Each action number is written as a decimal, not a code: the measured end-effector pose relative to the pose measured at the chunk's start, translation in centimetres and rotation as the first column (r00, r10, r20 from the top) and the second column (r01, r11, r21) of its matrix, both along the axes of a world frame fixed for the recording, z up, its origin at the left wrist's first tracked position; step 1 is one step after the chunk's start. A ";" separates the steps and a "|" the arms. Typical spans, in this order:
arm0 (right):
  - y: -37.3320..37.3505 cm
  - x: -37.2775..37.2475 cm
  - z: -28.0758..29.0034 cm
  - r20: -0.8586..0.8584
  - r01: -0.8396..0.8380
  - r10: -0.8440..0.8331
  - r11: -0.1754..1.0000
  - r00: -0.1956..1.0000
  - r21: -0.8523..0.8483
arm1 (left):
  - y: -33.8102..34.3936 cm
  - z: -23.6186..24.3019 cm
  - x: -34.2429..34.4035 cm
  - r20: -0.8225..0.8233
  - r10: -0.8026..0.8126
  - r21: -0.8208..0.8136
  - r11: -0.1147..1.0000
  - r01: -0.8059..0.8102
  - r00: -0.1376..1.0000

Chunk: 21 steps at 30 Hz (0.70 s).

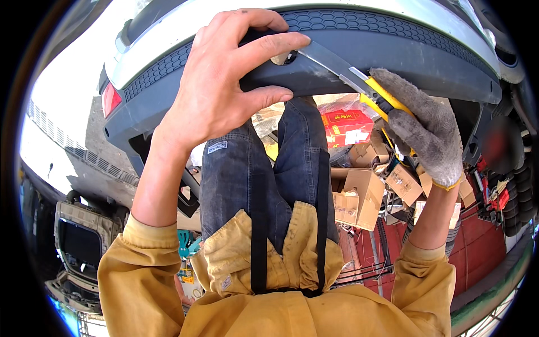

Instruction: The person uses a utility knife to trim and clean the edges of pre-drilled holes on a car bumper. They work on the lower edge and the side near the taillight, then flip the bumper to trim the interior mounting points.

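Note:
A dark grey plastic car bumper [393, 68] with honeycomb-patterned strips spans the top of the view, above my knees. My bare left hand [224, 78] rests over it with the fingers apart, thumb near the lower edge. The index fingertip is beside a round hole [285, 58] in the plastic. My right hand [429, 121], in a grey knit glove, is closed round a yellow and black utility knife [386, 100]. Its long extended blade [328, 60] slants up-left, with the tip by the left index finger and the hole. Whether the edge touches the plastic I cannot tell.
Below the bumper lie a red box [347, 128] and several open cardboard boxes [365, 194]. A red floor [471, 247] shows at the lower right. A detached vehicle door or hatch panel [84, 241] stands at the left. Stacked dark tyres [514, 196] are at the right edge.

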State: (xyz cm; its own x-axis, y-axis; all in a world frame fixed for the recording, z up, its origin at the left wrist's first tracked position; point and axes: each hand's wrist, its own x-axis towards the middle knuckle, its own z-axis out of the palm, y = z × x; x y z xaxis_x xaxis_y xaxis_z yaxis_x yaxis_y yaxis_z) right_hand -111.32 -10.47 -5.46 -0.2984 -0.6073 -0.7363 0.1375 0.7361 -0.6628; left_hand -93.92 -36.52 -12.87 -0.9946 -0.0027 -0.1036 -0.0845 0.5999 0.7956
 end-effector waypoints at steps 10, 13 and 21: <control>-0.4 -1.0 0.3 0.033 -0.035 0.034 0.999 0.999 0.032 | -0.1 -0.4 0.2 -0.014 -0.007 0.000 1.000 0.007 1.000; -0.4 -1.0 0.3 0.042 -0.026 0.024 0.999 0.999 0.038 | -0.1 -0.4 0.2 -0.016 -0.011 0.002 1.000 0.011 1.000; -0.4 -1.3 0.1 0.063 -0.023 0.021 0.999 0.998 0.023 | -0.1 -0.7 0.3 -0.026 -0.019 0.004 1.000 0.019 0.999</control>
